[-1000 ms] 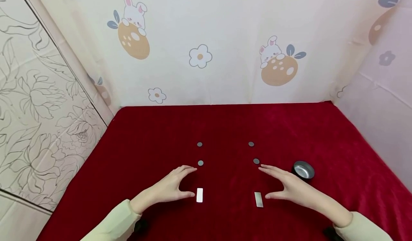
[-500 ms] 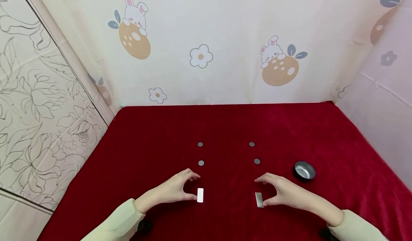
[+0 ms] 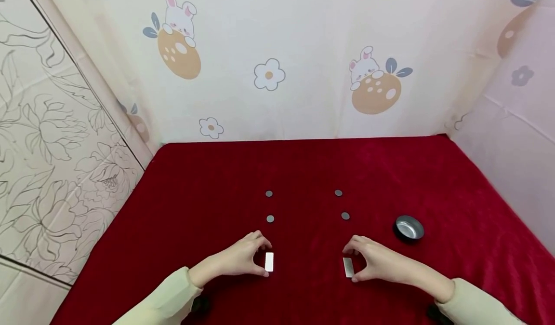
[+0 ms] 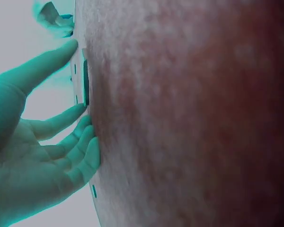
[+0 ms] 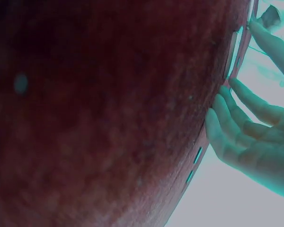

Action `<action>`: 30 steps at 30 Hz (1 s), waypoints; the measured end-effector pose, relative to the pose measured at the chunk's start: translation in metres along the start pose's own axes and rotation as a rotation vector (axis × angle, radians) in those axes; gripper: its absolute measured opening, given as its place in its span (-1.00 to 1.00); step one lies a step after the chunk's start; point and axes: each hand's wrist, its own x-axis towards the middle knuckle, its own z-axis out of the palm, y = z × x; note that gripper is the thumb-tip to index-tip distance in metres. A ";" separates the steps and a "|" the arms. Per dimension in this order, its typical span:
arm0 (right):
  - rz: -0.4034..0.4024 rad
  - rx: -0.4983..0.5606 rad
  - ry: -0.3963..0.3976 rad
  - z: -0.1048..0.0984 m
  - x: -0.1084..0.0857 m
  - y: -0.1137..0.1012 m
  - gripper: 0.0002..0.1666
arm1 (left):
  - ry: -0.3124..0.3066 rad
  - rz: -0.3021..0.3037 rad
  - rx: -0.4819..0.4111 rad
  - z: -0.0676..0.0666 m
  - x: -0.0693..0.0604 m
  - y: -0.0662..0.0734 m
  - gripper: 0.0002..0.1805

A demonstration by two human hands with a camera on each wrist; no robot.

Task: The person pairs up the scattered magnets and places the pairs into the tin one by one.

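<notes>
In the head view a bright rectangular plate [image 3: 269, 262] lies flat on the red cloth, with the left hand [image 3: 240, 257] beside it, thumb near its lower end and fingers near its upper end. A duller metal plate [image 3: 349, 267] lies to the right, and the right hand [image 3: 383, 262] spans it likewise from the right side. Both wrist views show a gap between thumb and forefinger around a thin plate: the left hand [image 4: 42, 137] by one plate [image 4: 86, 82], the right hand [image 5: 255, 118] by the other [image 5: 234, 52]. Neither plate looks lifted.
Beyond the hands lie small grey discs, two on the left [image 3: 269, 194] [image 3: 270, 219] and two on the right [image 3: 338, 193] [image 3: 345, 216]. A round metal bowl [image 3: 409, 228] stands right of them. Patterned curtains [image 3: 303, 35] rise behind the red cloth [image 3: 217, 180].
Both hands have come down and nearer to the plates, and the gaps between thumbs and fingers have narrowed. The plates, discs and bowl have stayed in place.
</notes>
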 end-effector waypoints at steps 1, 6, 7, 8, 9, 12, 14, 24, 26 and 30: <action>-0.005 -0.002 -0.004 0.001 0.001 0.000 -0.56 | 0.001 0.001 0.011 0.001 0.001 0.000 -0.50; -0.003 -0.028 -0.023 0.004 0.003 -0.001 -0.58 | 0.008 0.000 0.046 0.004 0.003 0.002 -0.53; 0.000 -0.030 -0.030 0.004 0.004 -0.002 -0.58 | 0.010 0.000 0.051 0.004 0.003 0.003 -0.54; 0.006 -0.033 -0.036 0.004 0.004 -0.003 -0.59 | 0.013 0.002 0.059 0.004 0.003 0.003 -0.54; 0.009 -0.037 -0.040 0.004 0.004 -0.004 -0.59 | 0.013 0.002 0.066 0.004 0.003 0.004 -0.54; 0.027 -0.048 -0.052 0.004 0.006 -0.005 -0.62 | 0.015 0.001 0.085 0.005 0.004 0.005 -0.56; 0.034 -0.057 -0.053 0.003 0.006 -0.007 -0.64 | 0.010 -0.007 0.089 0.005 0.004 0.006 -0.57; 0.010 -0.194 -0.010 0.007 0.007 -0.014 -0.64 | 0.000 0.035 0.158 0.005 0.006 0.012 -0.66; 0.008 -0.210 -0.004 0.007 0.008 -0.015 -0.63 | 0.006 0.051 0.187 0.005 0.006 0.013 -0.67; 0.021 -0.207 0.000 0.007 0.008 -0.015 -0.63 | 0.017 0.071 0.211 0.005 0.009 0.014 -0.67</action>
